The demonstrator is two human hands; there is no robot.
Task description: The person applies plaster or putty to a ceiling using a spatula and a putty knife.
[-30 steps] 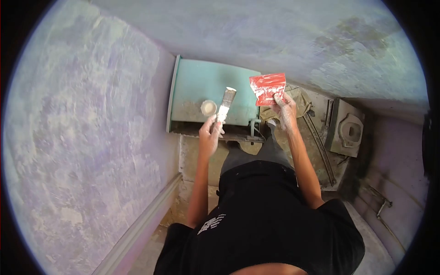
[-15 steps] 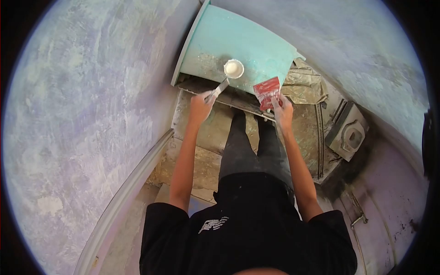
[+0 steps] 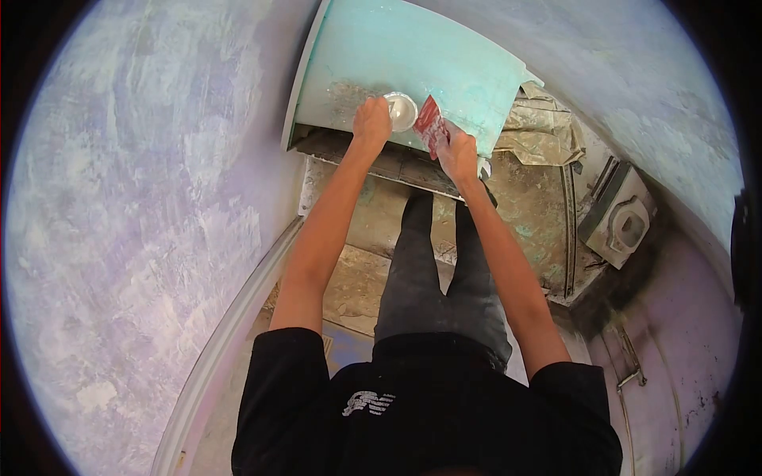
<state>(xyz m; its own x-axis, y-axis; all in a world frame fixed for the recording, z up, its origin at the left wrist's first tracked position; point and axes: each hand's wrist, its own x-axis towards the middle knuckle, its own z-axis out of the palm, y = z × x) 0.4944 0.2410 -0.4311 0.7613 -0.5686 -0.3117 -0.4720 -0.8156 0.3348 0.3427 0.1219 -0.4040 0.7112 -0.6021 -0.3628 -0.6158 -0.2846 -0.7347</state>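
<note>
A white-rimmed cup (image 3: 403, 112) with pale paste inside stands on the turquoise surface (image 3: 413, 47). At its left edge is my left hand (image 3: 372, 120), fingers closed round the handle of a putty knife, whose blade (image 3: 394, 109) reaches into the cup. Just right of the cup, my right hand (image 3: 458, 155) grips a flat red scraper (image 3: 430, 127) smeared with white, tilted with its wide end up toward the cup.
Plastered walls rise at left (image 3: 159, 198) and right. A crumpled tan sheet (image 3: 540, 127) lies right of the turquoise piece. Farther right are a dirty squat toilet (image 3: 627, 226) and a wall pipe (image 3: 631, 365). My legs stand on the stained floor.
Both hands have moved up toward the cup. The putty knife's blade has gone from below the cup into it, and the red scraper has shifted left and turned more upright.
</note>
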